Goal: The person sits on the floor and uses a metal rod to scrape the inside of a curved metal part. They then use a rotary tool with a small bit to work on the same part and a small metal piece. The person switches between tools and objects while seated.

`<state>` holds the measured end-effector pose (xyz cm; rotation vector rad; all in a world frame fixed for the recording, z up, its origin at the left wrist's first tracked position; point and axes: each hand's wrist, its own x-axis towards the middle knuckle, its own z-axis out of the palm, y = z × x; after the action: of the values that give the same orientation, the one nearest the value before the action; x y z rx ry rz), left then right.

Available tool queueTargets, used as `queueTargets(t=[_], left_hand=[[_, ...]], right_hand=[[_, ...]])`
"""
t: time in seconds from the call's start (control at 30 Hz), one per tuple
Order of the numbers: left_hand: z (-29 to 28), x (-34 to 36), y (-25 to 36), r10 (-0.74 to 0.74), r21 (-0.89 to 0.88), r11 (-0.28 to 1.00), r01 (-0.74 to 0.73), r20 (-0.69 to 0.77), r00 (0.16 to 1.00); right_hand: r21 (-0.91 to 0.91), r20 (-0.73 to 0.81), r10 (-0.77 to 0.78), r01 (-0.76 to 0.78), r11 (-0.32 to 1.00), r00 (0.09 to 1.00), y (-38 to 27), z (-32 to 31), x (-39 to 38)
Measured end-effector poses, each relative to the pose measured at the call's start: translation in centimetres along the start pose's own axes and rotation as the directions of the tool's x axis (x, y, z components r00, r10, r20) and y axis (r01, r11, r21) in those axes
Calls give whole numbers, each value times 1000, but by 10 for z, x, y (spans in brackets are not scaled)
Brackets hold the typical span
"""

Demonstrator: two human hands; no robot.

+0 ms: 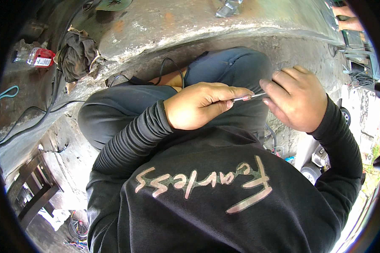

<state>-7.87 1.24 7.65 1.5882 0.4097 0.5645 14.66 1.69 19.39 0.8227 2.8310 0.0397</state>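
Above my crossed legs, my left hand (196, 105) pinches a thin metallic rod (259, 95) between thumb and fingertips. The rod points right, toward my right hand (299, 99), whose thumb and curled fingers close around its far end. Its tip is hidden between those fingers, so I cannot make out its exact shape. Both hands hover over the dark trousers (236, 69), with the black sleeves pushed up at the wrists.
A concrete ledge (173, 25) curves across the far side, bearing a crumpled clear plastic piece (229, 8). At left lie a dark cloth (77, 55), a red-labelled bottle (41, 57), a blue loop (8, 92) and black cables (54, 95). Another person's limb (351, 23) shows far right.
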Motion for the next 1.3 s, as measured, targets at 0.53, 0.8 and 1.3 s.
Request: queueTargets(t=[0.53, 0.8, 1.3], left_hand=[[-7, -2, -7, 49, -46, 997, -55, -120, 992], [-19, -6, -12, -156, -159, 980, 121, -228, 961], [-37, -10, -17, -185, -289, 951, 107, -260, 948]], right_hand=[[279, -181, 194, -138, 950, 964, 5, 2, 16], [909, 157, 384, -285, 303, 910, 5, 32, 50], [942, 28, 454, -175, 285, 890, 49, 17, 72]])
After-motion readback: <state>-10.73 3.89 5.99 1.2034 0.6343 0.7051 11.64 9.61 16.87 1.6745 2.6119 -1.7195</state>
